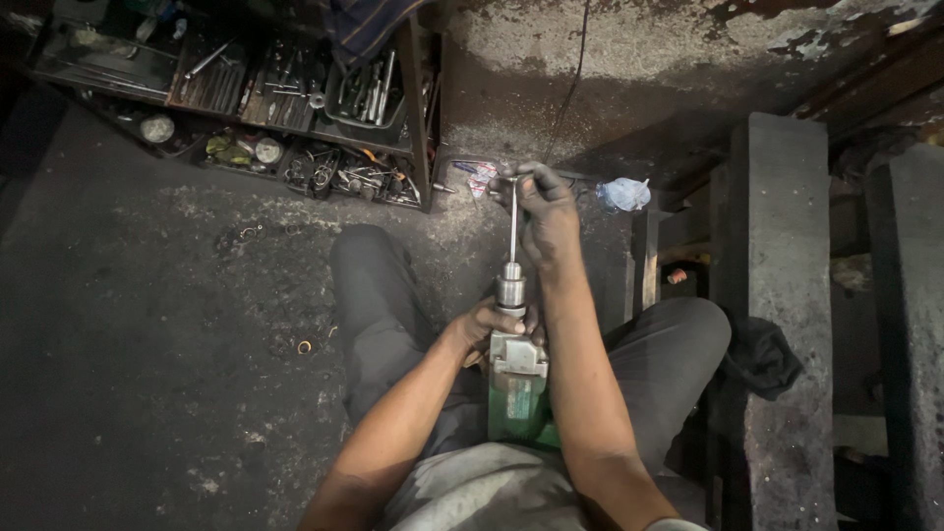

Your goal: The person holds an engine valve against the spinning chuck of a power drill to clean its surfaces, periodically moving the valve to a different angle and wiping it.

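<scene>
View: looking straight down at a person seated on a dark, dirty floor (147,374), legs apart.
Drill: a green and grey electric drill (517,383) stands between the knees, chuck (509,288) pointing away from the body.
Rod: a thin metal rod (513,221) runs straight out of the chuck.
Left hand: the left hand (489,323) is wrapped around the drill body just below the chuck, fingers closed on it.
Right hand: the right hand (544,211) is closed around the far end of the rod.
Tool rack: a rack of trays (295,108) full of metal tools sits on the floor near the far edge.
Bottle: a crumpled plastic bottle (625,194) lies just right of the right hand.
</scene>
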